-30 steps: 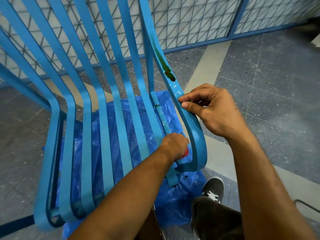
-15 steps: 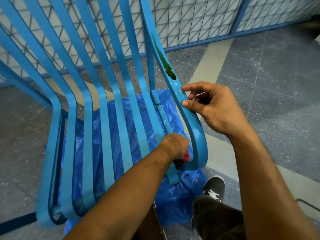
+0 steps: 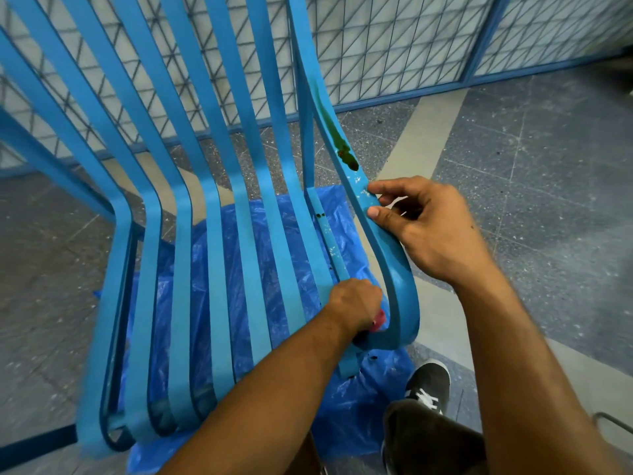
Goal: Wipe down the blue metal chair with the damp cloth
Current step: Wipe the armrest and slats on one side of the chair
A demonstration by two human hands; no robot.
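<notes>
- Nearest, at 5 o'clock: a dark shoe (image 3: 430, 383) with white laces, standing on a blue plastic sheet (image 3: 363, 406) spread over the floor.
- Just beyond, near centre: the left hand (image 3: 356, 305), fisted around a red cloth (image 3: 379, 320), of which only a small patch shows; the cloth is pressed inside the front curl of the rightmost slat.
- Around both hands: the blue metal chair (image 3: 219, 255), its parallel slats running from 7 o'clock up to 12 o'clock, over the sheet.
- At 2 o'clock from the left hand: the right hand (image 3: 435, 231), thumb and forefinger pinching the edge of the same outer slat, other fingers curled.
- Farther up that slat, toward 12 o'clock: a dark green-brown stain (image 3: 344, 150).
- Farthest, along the top: a wire-mesh fence (image 3: 394, 46) with a blue frame, above grey speckled floor (image 3: 548, 166).
</notes>
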